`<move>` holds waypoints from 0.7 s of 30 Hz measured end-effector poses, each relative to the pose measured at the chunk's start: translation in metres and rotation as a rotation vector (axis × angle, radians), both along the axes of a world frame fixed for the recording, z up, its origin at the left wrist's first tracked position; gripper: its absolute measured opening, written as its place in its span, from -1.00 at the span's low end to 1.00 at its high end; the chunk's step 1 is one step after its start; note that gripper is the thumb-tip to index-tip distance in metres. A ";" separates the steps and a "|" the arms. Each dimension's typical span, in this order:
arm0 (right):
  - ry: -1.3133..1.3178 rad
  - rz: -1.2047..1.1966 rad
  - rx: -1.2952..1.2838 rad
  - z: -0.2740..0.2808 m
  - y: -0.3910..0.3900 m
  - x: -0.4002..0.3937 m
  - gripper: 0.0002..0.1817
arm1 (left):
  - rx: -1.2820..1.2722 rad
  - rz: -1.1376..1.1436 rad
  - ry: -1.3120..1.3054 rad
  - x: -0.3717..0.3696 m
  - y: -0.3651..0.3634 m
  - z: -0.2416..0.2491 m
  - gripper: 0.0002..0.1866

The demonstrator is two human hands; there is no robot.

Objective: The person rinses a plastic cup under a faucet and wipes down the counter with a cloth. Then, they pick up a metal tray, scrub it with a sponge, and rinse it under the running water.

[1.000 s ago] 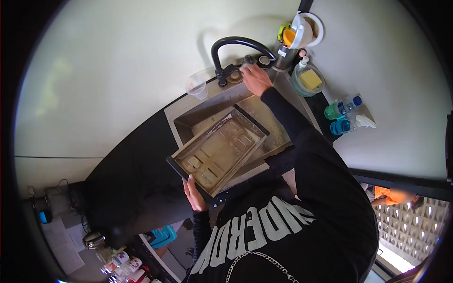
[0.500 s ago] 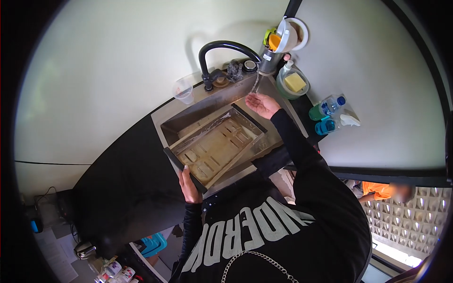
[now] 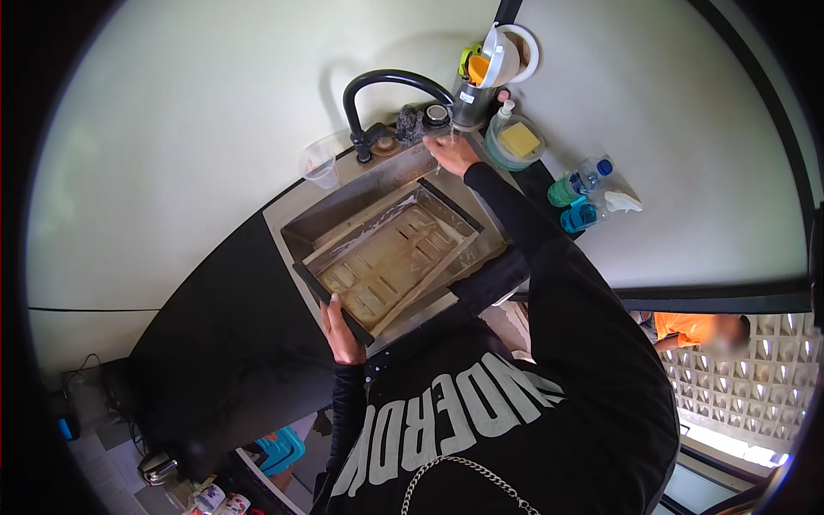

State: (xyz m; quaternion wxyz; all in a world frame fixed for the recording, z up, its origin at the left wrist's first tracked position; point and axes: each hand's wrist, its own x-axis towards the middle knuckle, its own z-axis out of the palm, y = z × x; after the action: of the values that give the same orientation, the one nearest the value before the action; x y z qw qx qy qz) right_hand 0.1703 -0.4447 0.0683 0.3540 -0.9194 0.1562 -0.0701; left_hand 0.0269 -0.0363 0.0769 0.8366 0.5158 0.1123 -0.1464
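A shallow rectangular tray (image 3: 390, 257) with dark end bars and slots in its base lies tilted in the metal sink (image 3: 296, 215). My left hand (image 3: 342, 333) grips the dark bar at its near left end, with the thumb on top. Beyond the tray's far right corner, my right hand (image 3: 451, 154) is under the water running from the curved black faucet (image 3: 395, 75). Its fingers are partly hidden by the water, and whether they hold anything is unclear. Pale foam clings to the tray's inner walls.
Behind the sink are a clear plastic cup (image 3: 320, 167), a steel-wool pad (image 3: 409, 123) and a metal holder (image 3: 474, 105). A bowl with a yellow sponge (image 3: 519, 140) and two bottles (image 3: 577, 182) stand to the right. A person in orange (image 3: 687, 328) is in the background at far right.
My right hand has moved up and left, away from the tray's far corner and closer to the faucet's outlet. My left hand keeps its hold on the tray. The whole view has shifted slightly.
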 end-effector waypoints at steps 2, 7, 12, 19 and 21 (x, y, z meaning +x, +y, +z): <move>0.021 0.118 -0.235 0.008 -0.002 -0.012 -0.33 | 0.003 0.030 -0.003 -0.003 -0.003 0.009 -0.56; -0.202 0.205 -0.001 -0.018 -0.025 -0.040 -0.60 | 0.000 0.054 0.010 -0.003 -0.002 0.011 -0.59; 0.477 0.284 -0.058 0.001 -0.035 -0.072 -0.53 | -0.167 -0.021 0.126 0.008 0.002 0.000 -0.59; 0.594 -0.067 1.027 0.002 -0.038 -0.123 -0.44 | -0.203 -0.160 0.257 0.021 -0.007 0.042 -0.56; 0.580 -0.118 0.963 0.013 -0.043 -0.127 -0.45 | -0.197 -0.233 0.284 0.028 -0.007 0.041 -0.54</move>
State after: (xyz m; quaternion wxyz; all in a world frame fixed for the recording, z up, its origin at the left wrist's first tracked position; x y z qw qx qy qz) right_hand 0.0433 -0.4873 0.0814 0.6717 -0.6253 0.3125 0.2451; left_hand 0.0546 -0.0436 0.1179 0.8361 0.4153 0.1539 -0.3237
